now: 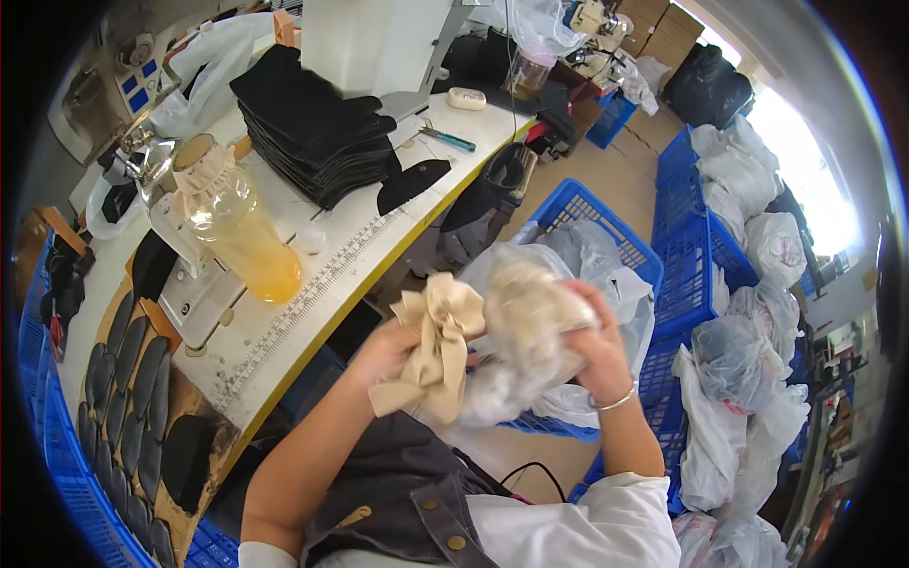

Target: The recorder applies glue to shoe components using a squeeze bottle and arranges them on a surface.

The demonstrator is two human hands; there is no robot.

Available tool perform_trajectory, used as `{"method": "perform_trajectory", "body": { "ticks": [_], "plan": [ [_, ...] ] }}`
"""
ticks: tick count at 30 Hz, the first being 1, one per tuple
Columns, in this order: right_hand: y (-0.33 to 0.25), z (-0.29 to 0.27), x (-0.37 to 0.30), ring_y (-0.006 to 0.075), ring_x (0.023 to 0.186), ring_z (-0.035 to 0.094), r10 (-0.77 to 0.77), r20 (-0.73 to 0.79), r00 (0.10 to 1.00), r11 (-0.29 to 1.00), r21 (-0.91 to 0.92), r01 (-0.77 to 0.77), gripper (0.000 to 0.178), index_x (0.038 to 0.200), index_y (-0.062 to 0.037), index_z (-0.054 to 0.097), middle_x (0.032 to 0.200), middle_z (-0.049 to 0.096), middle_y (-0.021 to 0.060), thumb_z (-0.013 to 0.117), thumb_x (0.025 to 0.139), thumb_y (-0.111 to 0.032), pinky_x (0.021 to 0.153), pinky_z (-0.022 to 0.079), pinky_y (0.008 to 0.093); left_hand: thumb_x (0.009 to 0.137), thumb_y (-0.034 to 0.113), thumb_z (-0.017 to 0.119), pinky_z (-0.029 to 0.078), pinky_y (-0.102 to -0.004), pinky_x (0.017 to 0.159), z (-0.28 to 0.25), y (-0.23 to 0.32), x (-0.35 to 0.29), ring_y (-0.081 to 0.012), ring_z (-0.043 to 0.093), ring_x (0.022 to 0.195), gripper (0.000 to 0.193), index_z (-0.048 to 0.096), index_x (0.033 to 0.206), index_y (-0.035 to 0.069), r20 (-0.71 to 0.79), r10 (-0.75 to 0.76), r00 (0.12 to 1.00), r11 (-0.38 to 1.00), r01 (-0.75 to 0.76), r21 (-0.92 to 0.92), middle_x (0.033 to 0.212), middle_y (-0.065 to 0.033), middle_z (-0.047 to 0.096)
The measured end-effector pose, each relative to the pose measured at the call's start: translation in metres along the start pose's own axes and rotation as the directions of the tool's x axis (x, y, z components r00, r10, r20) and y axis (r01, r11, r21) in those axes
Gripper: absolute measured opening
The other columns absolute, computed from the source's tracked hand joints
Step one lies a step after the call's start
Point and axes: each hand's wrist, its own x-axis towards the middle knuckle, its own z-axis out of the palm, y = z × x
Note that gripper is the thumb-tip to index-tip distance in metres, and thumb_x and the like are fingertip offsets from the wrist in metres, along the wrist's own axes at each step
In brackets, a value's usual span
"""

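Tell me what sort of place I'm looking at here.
Probably a sewing workshop: a stack of matching black pieces lies on a worktable with a ruler scale along its edge, beside what looks like a white sewing machine, and plastic bags fill blue crates.

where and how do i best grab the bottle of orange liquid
Probably round the bottle at its clear middle, from its right: machine parts stand to its left, and the gathered cloth cover on top looks a poor hold. The left hand would first have to release the cream cloth.
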Motion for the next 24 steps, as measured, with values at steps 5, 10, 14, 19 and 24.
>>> {"method": "perform_trajectory", "body": {
  "ticks": [5, 10, 14, 19, 24],
  "plan": [
    [-0.003, -0.062, -0.018, 0.0235, 0.118, 0.045, -0.266, -0.327, 0.907, 0.832, 0.397, 0.388, 0.042, 0.13, -0.0019, 0.037, 0.126, 0.048, 0.0133, 0.041, 0.092, -0.02, 0.1, 0.036, 0.0366, 0.094, 0.022, 0.043, 0.052, -0.0333, 0.077, 0.014, 0.008, 0.037, -0.0214, 0.062, 0.088, 0.033, 0.046, 0.119, 0.002, 0.021, 0.115, 0.993, 0.989, -0.117, 0.093, 0.103, -0.0127, 0.059],
    [0.001, -0.101, -0.037, 0.0281, 0.118, 0.044, -0.382, -0.177, 0.907, 0.694, 0.593, 0.408, 0.046, 0.128, -0.0009, 0.04, 0.129, 0.045, 0.0154, 0.033, 0.093, -0.03, 0.102, 0.033, 0.0408, 0.089, 0.017, 0.054, 0.053, -0.0287, 0.068, 0.024, -0.02, 0.094, -0.0157, 0.062, 0.079, 0.027, 0.053, 0.11, 0.001, -0.187, -0.135, 0.973, 0.923, 0.192, 0.333, 0.099, -0.0102, 0.06],
    [0.014, -0.094, -0.031, 0.0287, 0.117, 0.045, -0.407, -0.24, 0.882, 0.744, 0.473, 0.472, 0.047, 0.127, -0.0012, 0.042, 0.128, 0.047, 0.0148, 0.035, 0.092, -0.031, 0.102, 0.033, 0.0417, 0.087, 0.018, 0.056, 0.052, -0.0294, 0.067, 0.009, -0.053, 0.143, -0.0166, 0.062, 0.08, 0.031, 0.052, 0.113, 0.001, -0.162, -0.209, 0.964, 0.746, 0.264, 0.611, 0.097, -0.0101, 0.06],
    [0.004, -0.049, -0.015, 0.0244, 0.118, 0.044, -0.474, -0.476, 0.741, 0.858, -0.059, 0.511, 0.055, 0.129, 0.0009, 0.036, 0.13, 0.043, 0.0126, 0.05, 0.083, -0.027, 0.1, 0.034, 0.0368, 0.074, 0.03, 0.068, 0.045, -0.0341, 0.085, -0.009, -0.082, 0.168, -0.0293, 0.053, 0.102, 0.064, 0.042, 0.12, -0.006, -0.381, 0.261, 0.887, 0.732, 0.075, 0.677, 0.109, -0.02, 0.053],
    [0.006, -0.044, -0.015, 0.0186, 0.112, 0.045, -0.638, -0.369, 0.676, 0.754, -0.479, 0.449, 0.068, 0.122, -0.0004, 0.041, 0.118, 0.046, 0.0086, 0.066, 0.059, -0.01, 0.098, 0.033, 0.031, 0.081, 0.017, 0.061, 0.039, -0.0321, 0.094, -0.031, -0.083, 0.145, -0.0243, 0.049, 0.109, 0.038, 0.053, 0.113, -0.001, 0.139, 0.481, 0.866, 0.165, -0.245, 0.955, 0.114, -0.0159, 0.052]
  ]
}}
